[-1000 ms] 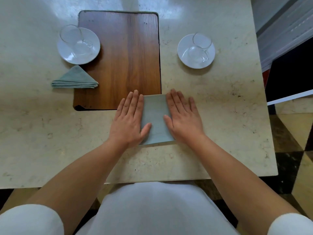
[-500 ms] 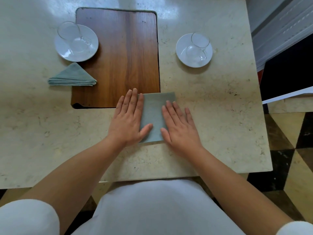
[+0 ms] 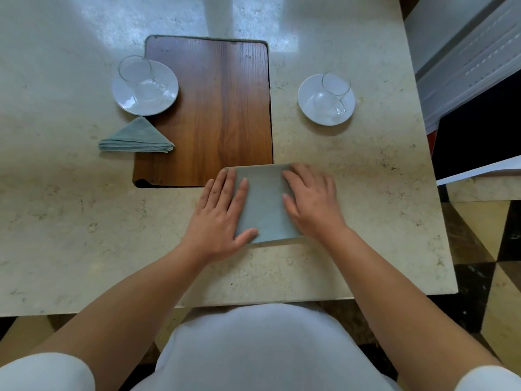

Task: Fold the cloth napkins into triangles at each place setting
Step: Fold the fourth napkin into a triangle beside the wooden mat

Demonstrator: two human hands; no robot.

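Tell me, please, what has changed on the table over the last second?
The right hand slid back along the flat napkin toward the person, then returned to its far right corner, fingers now bent there; whether they pinch it is unclear. The left hand stayed flat on its left side. The folded triangle, left saucer, right saucer and wooden board did not move.

No readable text, labels or numbers anywhere.

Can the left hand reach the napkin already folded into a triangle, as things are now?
Probably yes. The left hand rests flat on the square napkin, holding nothing; only bare table and wooden board lie between it and the triangle napkin.
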